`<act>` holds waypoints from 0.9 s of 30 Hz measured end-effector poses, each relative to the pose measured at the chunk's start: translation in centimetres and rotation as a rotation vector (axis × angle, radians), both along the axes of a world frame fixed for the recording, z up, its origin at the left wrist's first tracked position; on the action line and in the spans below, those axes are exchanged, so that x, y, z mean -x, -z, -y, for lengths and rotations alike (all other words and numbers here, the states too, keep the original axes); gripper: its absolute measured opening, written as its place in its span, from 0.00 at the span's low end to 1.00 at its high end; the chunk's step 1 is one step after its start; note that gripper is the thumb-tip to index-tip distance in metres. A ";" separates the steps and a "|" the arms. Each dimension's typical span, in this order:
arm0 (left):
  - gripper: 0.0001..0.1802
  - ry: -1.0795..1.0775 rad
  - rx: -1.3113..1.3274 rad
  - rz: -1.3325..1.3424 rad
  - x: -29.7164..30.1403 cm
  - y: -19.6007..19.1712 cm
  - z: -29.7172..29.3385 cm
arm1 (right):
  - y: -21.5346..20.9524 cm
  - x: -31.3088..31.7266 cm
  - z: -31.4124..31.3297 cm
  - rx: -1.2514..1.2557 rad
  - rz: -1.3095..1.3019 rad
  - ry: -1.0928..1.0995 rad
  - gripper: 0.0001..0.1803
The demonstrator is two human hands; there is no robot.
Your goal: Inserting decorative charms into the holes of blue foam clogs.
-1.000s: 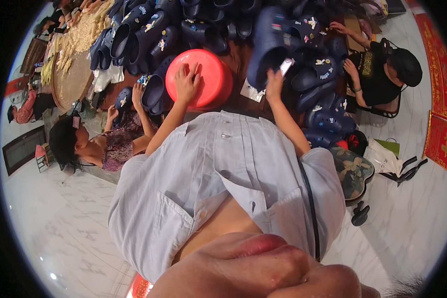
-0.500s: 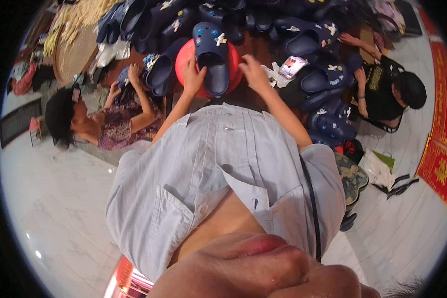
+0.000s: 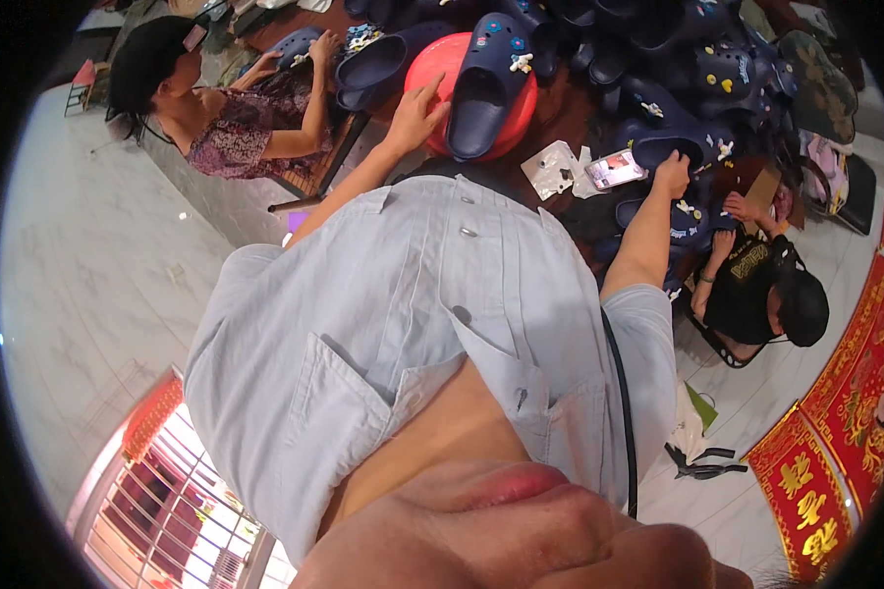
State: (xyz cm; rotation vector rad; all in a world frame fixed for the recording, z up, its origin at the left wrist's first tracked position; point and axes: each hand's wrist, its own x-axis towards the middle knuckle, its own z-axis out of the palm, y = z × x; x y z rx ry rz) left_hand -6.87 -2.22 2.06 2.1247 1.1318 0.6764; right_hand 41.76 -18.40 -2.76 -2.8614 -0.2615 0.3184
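Observation:
A navy clog (image 3: 490, 83) with blue and white charms near its toe lies on a round red surface (image 3: 429, 66) in front of me. My left hand (image 3: 418, 120) rests at the near left rim of the red surface, beside the clog, fingers stretched out and holding nothing. Off to the right, my right hand (image 3: 672, 175) has its fingers closed on the edge of another navy clog (image 3: 666, 149), whose opening faces me. That clog sits against the pile, with white charms close by.
Navy clogs (image 3: 732, 79) are heaped along the far and right side. A lit phone (image 3: 616, 171) and a white plastic bag (image 3: 554, 169) lie between my arms. One person (image 3: 255, 128) handles a clog at the left; another person (image 3: 756, 285) sits at the right.
My right hand has moved from beside the red surface to a clog on the right. My left hand has shifted off the decorated clog's side. The whole view has turned.

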 end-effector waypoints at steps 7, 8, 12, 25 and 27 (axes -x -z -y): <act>0.30 -0.087 0.009 0.008 1.2 -0.3 -0.3 | 4.4 -1.3 3.1 -0.246 0.200 0.074 0.20; 0.29 -0.084 0.000 0.008 1.1 -0.3 -0.5 | 4.6 -2.0 3.5 -0.260 0.271 0.084 0.17; 0.28 -0.125 -0.001 0.004 2.4 0.3 -0.4 | 1.3 0.3 1.6 -0.359 0.350 0.011 0.14; 0.45 0.079 0.490 0.557 0.3 -5.8 -1.6 | -11.8 23.7 -8.5 -0.764 0.455 -1.227 0.07; 0.48 0.069 0.481 0.582 0.1 -6.7 -1.0 | -11.6 26.5 -9.9 -0.740 0.432 -1.336 0.06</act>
